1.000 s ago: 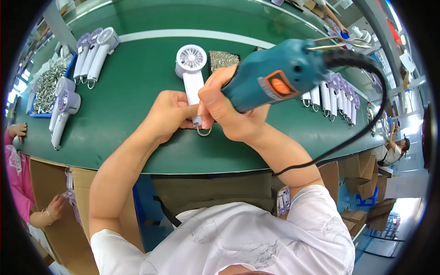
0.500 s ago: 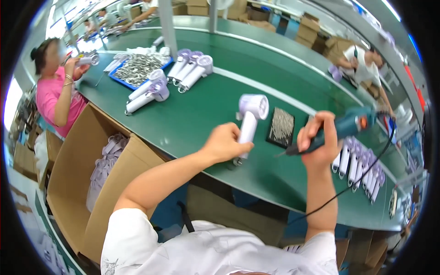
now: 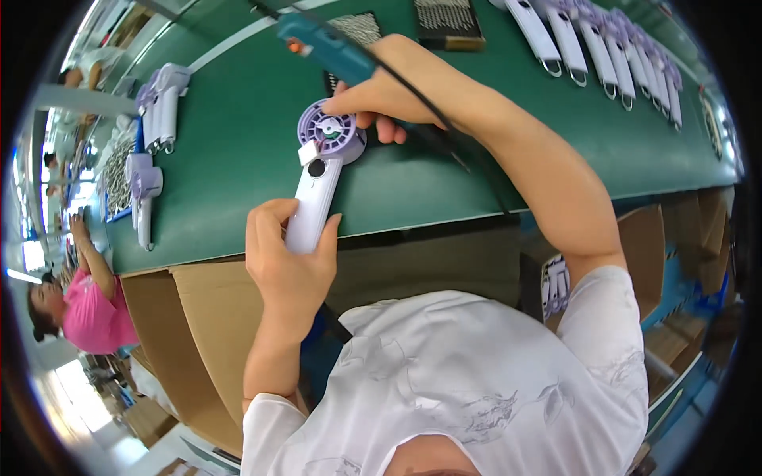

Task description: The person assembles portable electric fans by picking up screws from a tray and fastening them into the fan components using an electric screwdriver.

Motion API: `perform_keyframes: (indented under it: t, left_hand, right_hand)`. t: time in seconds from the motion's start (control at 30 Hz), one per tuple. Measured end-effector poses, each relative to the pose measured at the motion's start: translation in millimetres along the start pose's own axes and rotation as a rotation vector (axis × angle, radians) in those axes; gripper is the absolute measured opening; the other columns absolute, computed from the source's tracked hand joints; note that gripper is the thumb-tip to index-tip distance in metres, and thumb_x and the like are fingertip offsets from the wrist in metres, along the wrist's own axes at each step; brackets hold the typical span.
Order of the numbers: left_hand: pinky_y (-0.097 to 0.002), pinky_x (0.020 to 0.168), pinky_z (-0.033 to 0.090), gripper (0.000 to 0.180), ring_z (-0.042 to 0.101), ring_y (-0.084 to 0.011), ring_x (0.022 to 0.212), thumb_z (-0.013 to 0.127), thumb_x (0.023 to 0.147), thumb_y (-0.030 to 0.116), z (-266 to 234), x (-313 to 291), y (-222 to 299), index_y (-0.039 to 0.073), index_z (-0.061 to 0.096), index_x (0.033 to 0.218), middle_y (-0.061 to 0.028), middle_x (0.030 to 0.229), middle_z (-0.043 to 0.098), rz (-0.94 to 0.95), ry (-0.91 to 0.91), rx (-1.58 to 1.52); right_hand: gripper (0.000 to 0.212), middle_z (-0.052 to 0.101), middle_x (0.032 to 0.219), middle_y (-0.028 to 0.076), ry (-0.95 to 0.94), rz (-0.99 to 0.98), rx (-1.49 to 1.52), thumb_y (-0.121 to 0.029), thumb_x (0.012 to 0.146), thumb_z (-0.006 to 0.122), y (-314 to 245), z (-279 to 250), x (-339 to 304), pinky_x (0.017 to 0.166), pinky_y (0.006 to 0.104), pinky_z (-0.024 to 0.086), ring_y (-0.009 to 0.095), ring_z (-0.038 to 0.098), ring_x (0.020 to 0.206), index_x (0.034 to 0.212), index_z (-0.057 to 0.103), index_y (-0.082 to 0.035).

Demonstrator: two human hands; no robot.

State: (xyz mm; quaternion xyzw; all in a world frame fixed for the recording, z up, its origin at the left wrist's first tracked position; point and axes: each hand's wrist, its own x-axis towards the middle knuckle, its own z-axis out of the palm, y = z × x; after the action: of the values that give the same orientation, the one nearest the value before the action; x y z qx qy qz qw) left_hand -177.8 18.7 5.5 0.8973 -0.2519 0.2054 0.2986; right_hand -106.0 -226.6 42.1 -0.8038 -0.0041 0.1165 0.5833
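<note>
1. A person in a pink top (image 3: 79, 313) stands at the far left, beside the cardboard box (image 3: 190, 341) below the surface edge.
2. The green surface (image 3: 238, 182) carries white-and-purple handheld fans (image 3: 155, 107) lying at its left end, next to a blue tray of small metal parts (image 3: 119, 170).
3. The left hand (image 3: 290, 258) is at the near edge of the surface. Its fingers are wrapped closed around the white handle of the handheld fan unit (image 3: 321, 163).
4. The fan unit lies tilted, with its round purple head, open face up, resting on the surface and its handle pointing toward the person.
5. The right hand (image 3: 389, 91) is just beyond the purple head. Its fingers are closed around the blue electric screwdriver (image 3: 325, 44), with fingertips touching the head's rim.
6. A black cable (image 3: 444, 127) runs from the screwdriver across the right forearm.
7. A row of finished fans (image 3: 603, 44) lies at the far right of the surface.
</note>
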Motion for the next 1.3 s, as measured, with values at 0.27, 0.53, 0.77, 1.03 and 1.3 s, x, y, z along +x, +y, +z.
perform_keyframes:
  t: [0.27, 0.53, 0.77, 1.03, 1.3]
  left_hand:
    - [-0.0221, 0.064, 0.048, 0.037, 0.063, -0.0101, 0.078, 0.082, 0.083, 0.001, -1, 22, -11, -0.003, 0.067, 0.117, -0.0114, 0.107, 0.073, -0.16, -0.081, -0.366]
    - [-0.0204, 0.063, 0.044, 0.076, 0.056, -0.0084, 0.091, 0.091, 0.065, 0.002, 24, 119, -67, -0.002, 0.064, 0.135, -0.0093, 0.128, 0.068, 0.021, -0.709, -0.761]
    - [-0.0209, 0.062, 0.039, 0.066, 0.056, -0.0062, 0.085, 0.095, 0.063, 0.007, 33, 141, -68, -0.001, 0.07, 0.123, -0.0012, 0.105, 0.067, 0.078, -0.745, -0.72]
    - [-0.0249, 0.064, 0.044, 0.062, 0.06, -0.0101, 0.078, 0.1, 0.057, 0.027, 21, 149, -51, 0.002, 0.073, 0.106, -0.0008, 0.092, 0.069, 0.123, -0.771, -0.445]
    - [-0.0263, 0.061, 0.042, 0.062, 0.061, -0.0104, 0.077, 0.099, 0.053, 0.03, 17, 163, -35, 0.0, 0.074, 0.101, -0.0029, 0.088, 0.071, 0.131, -0.867, -0.382]
  right_hand:
    - [0.03, 0.068, 0.067, 0.012, -0.018, 0.034, 0.083, -0.019, 0.086, 0.077, 7, -11, -9, 0.048, 0.03, 0.053, 0.018, 0.063, 0.051, 0.078, 0.069, 0.009]
    - [0.038, 0.065, 0.064, 0.009, -0.026, -0.005, 0.074, -0.029, 0.08, 0.084, 11, -9, -4, 0.043, 0.0266, 0.051, 0.015, 0.063, 0.048, 0.079, 0.07, 0.006]
    - [0.037, 0.064, 0.063, 0.01, -0.01, -0.049, -0.086, -0.028, 0.082, 0.083, 9, -8, 9, 0.044, 0.0283, 0.05, 0.016, 0.062, 0.047, 0.081, 0.07, 0.007]
    - [0.044, 0.062, 0.06, 0.005, 0.225, 0.051, -0.05, -0.04, 0.082, 0.085, -35, -14, -12, 0.043, 0.0271, 0.047, 0.012, 0.06, 0.044, 0.078, 0.067, 0.0]
    - [0.034, 0.058, 0.06, 0.006, 0.695, -0.617, 0.491, -0.029, 0.097, 0.074, -62, -38, 0, 0.04, 0.029, 0.046, 0.016, 0.058, 0.043, 0.088, 0.064, 0.002]
